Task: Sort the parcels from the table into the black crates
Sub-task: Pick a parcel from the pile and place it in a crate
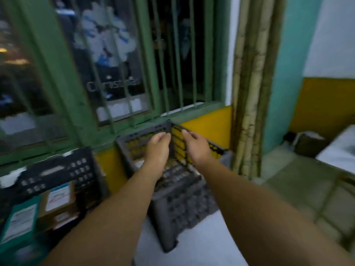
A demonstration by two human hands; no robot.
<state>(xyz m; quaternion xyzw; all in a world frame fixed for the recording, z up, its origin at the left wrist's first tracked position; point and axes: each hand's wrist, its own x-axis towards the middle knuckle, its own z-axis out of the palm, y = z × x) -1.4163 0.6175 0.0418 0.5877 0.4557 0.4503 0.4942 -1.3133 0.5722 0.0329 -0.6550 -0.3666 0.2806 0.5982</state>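
Two black crates stand below the window. The right crate (180, 206) sits in the middle of the view, corner toward me. Both my hands hover over its opening: my left hand (157, 148) and my right hand (196, 146), palms facing each other, fingers loosely apart, nothing visible between them. The left crate (57, 171) holds parcels: a brown cardboard box with a white label (57, 198) and a teal parcel with a white label (21, 221). The inside of the right crate is mostly hidden by my forearms. The view is blurred.
A green barred window frame (146, 60) runs behind the crates above a yellow wall strip. Bamboo poles (249, 93) lean in the corner at right. A white surface (342, 152) shows at the far right, over a tiled floor.
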